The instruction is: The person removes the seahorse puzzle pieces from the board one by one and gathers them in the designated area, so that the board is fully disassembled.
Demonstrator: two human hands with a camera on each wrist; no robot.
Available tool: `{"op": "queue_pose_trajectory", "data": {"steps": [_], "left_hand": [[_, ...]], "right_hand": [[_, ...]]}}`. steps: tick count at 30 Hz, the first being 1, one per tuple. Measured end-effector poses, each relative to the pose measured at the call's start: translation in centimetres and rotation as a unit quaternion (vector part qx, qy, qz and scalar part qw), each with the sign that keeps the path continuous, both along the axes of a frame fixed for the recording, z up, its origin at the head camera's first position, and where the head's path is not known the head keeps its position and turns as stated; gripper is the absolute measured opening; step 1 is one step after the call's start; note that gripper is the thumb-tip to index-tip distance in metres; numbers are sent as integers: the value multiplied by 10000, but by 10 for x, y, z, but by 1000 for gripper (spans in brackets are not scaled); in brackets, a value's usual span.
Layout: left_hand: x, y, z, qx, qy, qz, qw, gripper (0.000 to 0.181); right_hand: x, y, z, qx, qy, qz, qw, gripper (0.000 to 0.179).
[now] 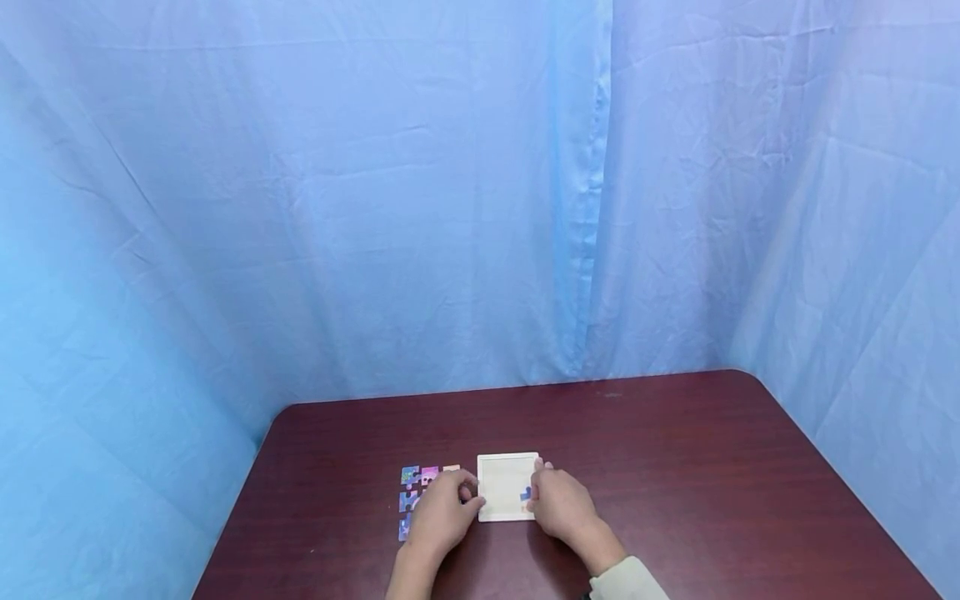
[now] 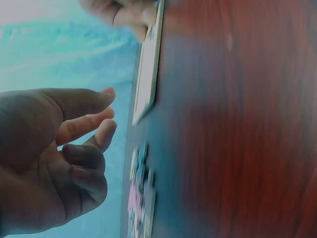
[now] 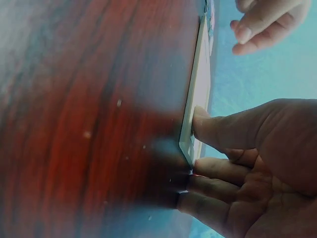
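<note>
A square, pale puzzle tray [image 1: 507, 487] lies on the dark red table, with a blue puzzle piece [image 1: 526, 493] inside along its right side. My right hand [image 1: 564, 502] holds the tray's right rim. In the right wrist view its thumb [image 3: 203, 126] rests on the tray near a corner, the other fingers against the outer side and the table. My left hand [image 1: 444, 510] hovers between the tray and several loose puzzle pieces [image 1: 408, 476]. Nothing shows between its loosely bent fingers [image 2: 96, 104], and it partly hides those pieces.
The loose pieces lie in rows left of the tray, coloured blue, pink and orange. A wood-grained table [image 1: 675, 467] spreads around them, its rounded far edge close to blue cloth curtains [image 1: 450, 208] that hang behind and at both sides.
</note>
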State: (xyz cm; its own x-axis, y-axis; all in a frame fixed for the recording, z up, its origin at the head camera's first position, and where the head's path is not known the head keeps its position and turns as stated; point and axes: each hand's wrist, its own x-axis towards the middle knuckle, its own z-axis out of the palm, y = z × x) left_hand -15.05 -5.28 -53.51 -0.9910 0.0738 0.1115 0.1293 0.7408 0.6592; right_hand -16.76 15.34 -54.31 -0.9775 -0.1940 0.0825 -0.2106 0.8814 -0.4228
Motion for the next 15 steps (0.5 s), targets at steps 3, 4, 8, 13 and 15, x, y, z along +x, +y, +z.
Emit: {"op": "queue_pose_trajectory", "data": {"steps": [3, 4, 8, 13, 15], "left_hand": [[4, 16, -2, 24, -10, -372, 9993, 28], [5, 22, -2, 10, -19, -488, 9988, 31], [8, 44, -4, -245, -73, -751, 9968, 40], [6, 60, -5, -651, -27, -700, 9954, 40], [1, 63, -14, -672, 149, -711, 9951, 37]], "right_hand": [[-1, 0, 1, 39, 4, 24, 10000, 33], [-1, 0, 1, 34, -1, 36, 10000, 33], [-6, 2, -8, -87, 63, 167, 9998, 33], [-18, 8, -38, -130, 51, 303, 9994, 31], [-23, 10, -49, -94, -6, 262, 9996, 30]]}}
